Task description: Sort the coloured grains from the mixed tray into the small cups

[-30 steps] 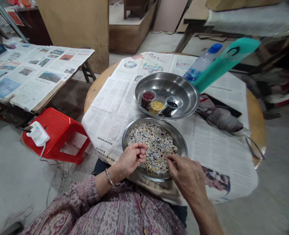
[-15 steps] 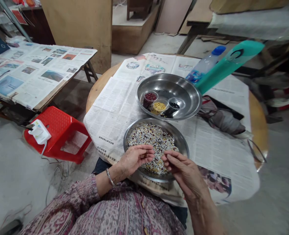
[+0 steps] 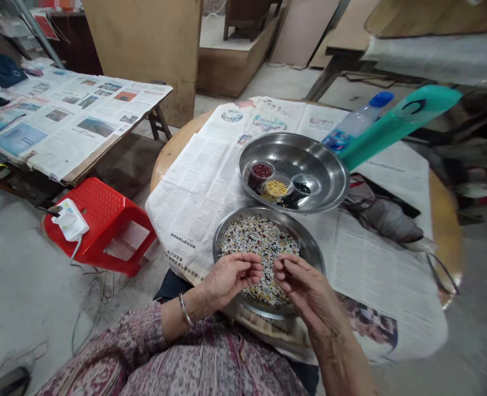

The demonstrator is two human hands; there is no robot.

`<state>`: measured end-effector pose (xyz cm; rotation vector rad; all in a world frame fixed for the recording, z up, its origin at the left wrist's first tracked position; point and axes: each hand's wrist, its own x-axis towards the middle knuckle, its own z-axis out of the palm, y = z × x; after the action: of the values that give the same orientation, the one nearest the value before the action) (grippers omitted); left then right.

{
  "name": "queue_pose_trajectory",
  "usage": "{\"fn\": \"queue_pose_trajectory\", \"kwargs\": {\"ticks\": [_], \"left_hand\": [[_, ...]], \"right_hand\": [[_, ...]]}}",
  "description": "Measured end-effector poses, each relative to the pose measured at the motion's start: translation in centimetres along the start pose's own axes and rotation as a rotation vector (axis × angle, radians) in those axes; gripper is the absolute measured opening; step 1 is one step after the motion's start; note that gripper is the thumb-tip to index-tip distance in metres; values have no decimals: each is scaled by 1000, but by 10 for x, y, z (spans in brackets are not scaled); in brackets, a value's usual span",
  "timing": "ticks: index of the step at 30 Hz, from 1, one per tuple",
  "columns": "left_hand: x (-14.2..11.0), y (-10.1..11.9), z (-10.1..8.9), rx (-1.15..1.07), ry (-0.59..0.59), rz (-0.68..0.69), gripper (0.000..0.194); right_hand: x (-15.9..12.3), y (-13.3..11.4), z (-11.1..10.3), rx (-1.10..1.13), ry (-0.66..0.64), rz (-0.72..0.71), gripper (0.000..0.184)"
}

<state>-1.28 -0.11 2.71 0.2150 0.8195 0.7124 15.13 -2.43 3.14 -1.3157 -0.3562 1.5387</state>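
A steel bowl (image 3: 315, 248) on the near side of the table holds white grains (image 3: 247, 234) mixed with red, black and yellow beans. Above its left part is my left hand (image 3: 235, 275), fingers loosely stretched, palm turned inward; any grains in the palm are hidden. Opposite it, over the bowl's right side, my right hand (image 3: 303, 283) has thumb and fingertips pressed together. What they pinch is too small to make out. Just beyond, a larger steel basin (image 3: 309, 154) contains clear cups of red beans (image 3: 262, 170), yellow beans (image 3: 275, 189) and black beans (image 3: 302, 188).
Newspaper (image 3: 193, 190) covers the round table. Behind the basin stand a water bottle (image 3: 356, 122) and a long green object (image 3: 404, 124). A folded grey umbrella (image 3: 386, 212) lies at the right. A red stool (image 3: 103, 212) bearing a power strip (image 3: 70, 220) is on the left.
The view has shifted slightly, so the table sits lower and further right. My left fingers have curled a little more. My right hand stays pinched over the bowl.
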Motion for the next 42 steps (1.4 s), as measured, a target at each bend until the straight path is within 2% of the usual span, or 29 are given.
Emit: {"fn": "queue_pose_trajectory", "kwargs": {"ticks": [2, 4, 8, 9, 12, 14, 16, 21, 24, 27, 30, 35, 42], "left_hand": [[-3, 0, 1, -11, 5, -3, 20], [-4, 0, 1, -17, 12, -8, 20], [-3, -3, 2, -31, 33, -13, 20], [-3, -3, 2, -37, 34, -11, 19], [-6, -2, 2, -49, 30, -4, 19], [-9, 2, 1, -44, 33, 3, 21], [-11, 6, -1, -40, 43, 18, 25], [-10, 9, -4, -68, 70, 50, 32], [-9, 6, -3, -85, 50, 40, 30], [-7, 2, -3, -93, 27, 20, 28], [-5, -1, -3, -88, 19, 3, 28], [-4, -1, -1, -97, 60, 16, 30], [-4, -1, -3, -94, 16, 2, 29]], "right_hand": [[8, -11, 9, -65, 17, -72, 36], [23, -29, 23, -142, 24, -208, 33], [73, -78, 59, -277, 114, -570, 19], [87, -89, 67, -322, 131, -622, 17], [115, -105, 79, -454, 185, -611, 25], [116, -98, 72, -493, 215, -626, 32], [102, -79, 55, -536, 229, -664, 34], [55, -24, -1, -946, 113, -582, 30], [50, -6, -20, -1167, 87, -626, 30], [61, -1, -21, -1267, 67, -774, 30], [72, -1, -11, -1395, 58, -887, 30], [77, 2, 3, -1642, 94, -877, 28], [65, 3, -17, -1607, 205, -898, 28]]}}
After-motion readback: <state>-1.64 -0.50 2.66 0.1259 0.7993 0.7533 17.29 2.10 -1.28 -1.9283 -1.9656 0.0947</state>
